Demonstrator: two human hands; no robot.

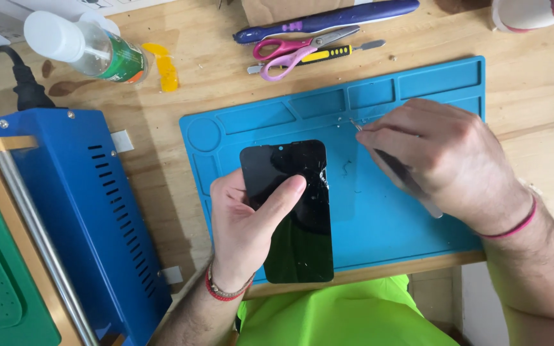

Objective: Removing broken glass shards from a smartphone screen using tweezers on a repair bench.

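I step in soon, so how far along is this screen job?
Done: the cracked phone screen is already a loose panel over the blue mat. In hand: left hand holds it, right hand holds a thin metal tool. Left: shards still cling along its right edge.

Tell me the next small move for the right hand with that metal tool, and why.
Probably bring the tool tip left to the cracked right edge of the phone screen. The right hand holds the tool over the blue mat, apart from the screen, while the left hand grips the screen with its thumb across the glass.
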